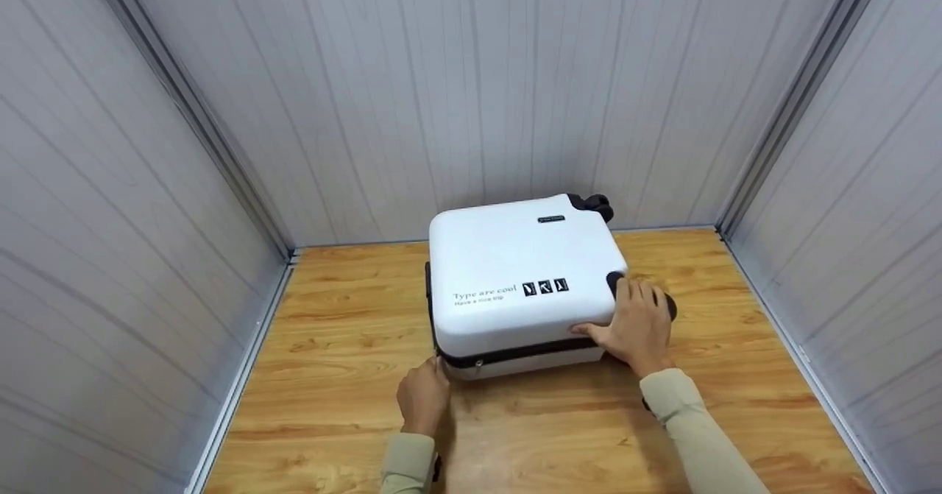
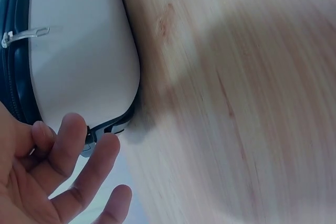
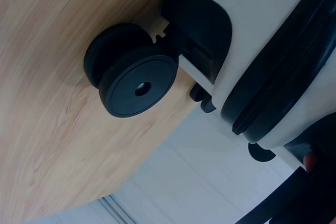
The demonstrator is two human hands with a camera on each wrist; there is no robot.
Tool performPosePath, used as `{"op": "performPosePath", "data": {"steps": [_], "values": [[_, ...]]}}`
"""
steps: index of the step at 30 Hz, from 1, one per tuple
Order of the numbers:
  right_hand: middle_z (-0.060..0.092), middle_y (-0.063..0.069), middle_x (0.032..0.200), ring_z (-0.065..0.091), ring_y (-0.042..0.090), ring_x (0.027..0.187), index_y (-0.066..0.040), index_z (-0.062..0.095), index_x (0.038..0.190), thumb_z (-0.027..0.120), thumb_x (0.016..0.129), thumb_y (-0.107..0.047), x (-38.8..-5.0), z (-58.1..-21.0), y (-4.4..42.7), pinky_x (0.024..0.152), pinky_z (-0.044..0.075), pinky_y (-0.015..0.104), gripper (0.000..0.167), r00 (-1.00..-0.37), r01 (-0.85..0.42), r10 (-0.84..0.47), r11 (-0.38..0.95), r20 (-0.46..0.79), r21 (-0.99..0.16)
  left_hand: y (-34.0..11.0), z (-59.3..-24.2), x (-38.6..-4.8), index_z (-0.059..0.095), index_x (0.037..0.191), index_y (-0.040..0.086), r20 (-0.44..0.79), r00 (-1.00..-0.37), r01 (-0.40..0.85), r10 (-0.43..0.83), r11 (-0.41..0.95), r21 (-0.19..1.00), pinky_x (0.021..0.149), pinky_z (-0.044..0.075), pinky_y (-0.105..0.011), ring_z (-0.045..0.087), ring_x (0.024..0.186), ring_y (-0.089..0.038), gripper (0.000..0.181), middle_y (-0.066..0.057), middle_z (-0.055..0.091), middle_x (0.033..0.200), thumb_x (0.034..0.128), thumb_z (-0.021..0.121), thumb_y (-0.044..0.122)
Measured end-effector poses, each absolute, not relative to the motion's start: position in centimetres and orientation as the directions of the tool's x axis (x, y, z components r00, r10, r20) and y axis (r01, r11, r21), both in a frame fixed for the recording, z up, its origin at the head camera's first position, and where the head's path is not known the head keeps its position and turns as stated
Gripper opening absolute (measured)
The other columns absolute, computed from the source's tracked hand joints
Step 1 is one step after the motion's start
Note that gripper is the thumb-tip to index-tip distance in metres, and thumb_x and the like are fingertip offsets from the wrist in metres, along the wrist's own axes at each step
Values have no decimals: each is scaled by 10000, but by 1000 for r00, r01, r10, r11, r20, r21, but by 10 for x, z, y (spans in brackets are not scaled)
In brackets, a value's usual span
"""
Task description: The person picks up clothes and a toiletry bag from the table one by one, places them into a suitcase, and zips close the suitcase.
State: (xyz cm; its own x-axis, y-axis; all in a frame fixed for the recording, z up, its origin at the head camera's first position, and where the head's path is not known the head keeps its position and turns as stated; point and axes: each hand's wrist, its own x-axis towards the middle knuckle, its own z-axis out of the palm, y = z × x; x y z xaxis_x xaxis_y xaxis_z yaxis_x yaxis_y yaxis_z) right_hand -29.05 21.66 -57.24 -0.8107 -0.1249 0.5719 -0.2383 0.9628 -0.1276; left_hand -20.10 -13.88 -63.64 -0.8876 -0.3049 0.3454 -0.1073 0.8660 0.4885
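A white hard-shell suitcase (image 1: 508, 251) lies flat on the wooden floor, its black zipper band (image 1: 530, 350) running round the side. My left hand (image 1: 422, 397) is at its near left corner. There the thumb and curled index finger pinch at the zipper band, seemingly on a zipper pull that the fingers hide; the other fingers (image 2: 71, 140) are spread. Another metal zipper pull (image 2: 29, 35) hangs free on the near side. My right hand (image 1: 639, 326) grips the near right corner, thumb along the near edge and fingers over the black corner guard by a wheel (image 3: 139, 87).
Pale panelled walls (image 1: 471, 96) stand behind and on both sides, the back one close to the suitcase. Another black wheel (image 1: 597, 205) sticks out at the far right corner. Wood-patterned floor (image 1: 338, 317) surrounds the suitcase left, right and in front.
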Motion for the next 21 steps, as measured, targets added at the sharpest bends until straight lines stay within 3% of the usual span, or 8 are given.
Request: {"op": "performPosePath", "data": {"steps": [7,21], "values": [[642,257,1148,593,428,1101,48,568,1268,706,563,-914,-283,-572,211,1075,396,558,1200,-829,-189,-79,971,553,-144,-134,-635,-195,748,828,29,381,-876,-92,-295,878,470,491,487,-469,634,536,-344,217,-158,661,617,983,632,128],[619,276,1237,563,431,1176,74,532,1316,721,572,-892,-276,-569,206,1109,349,579,1234,-859,-151,-41,973,510,-176,-100,-636,-181,629,636,51,458,-847,-62,-270,906,419,463,469,-470,615,482,-350,366,-151,602,521,987,649,155]]}}
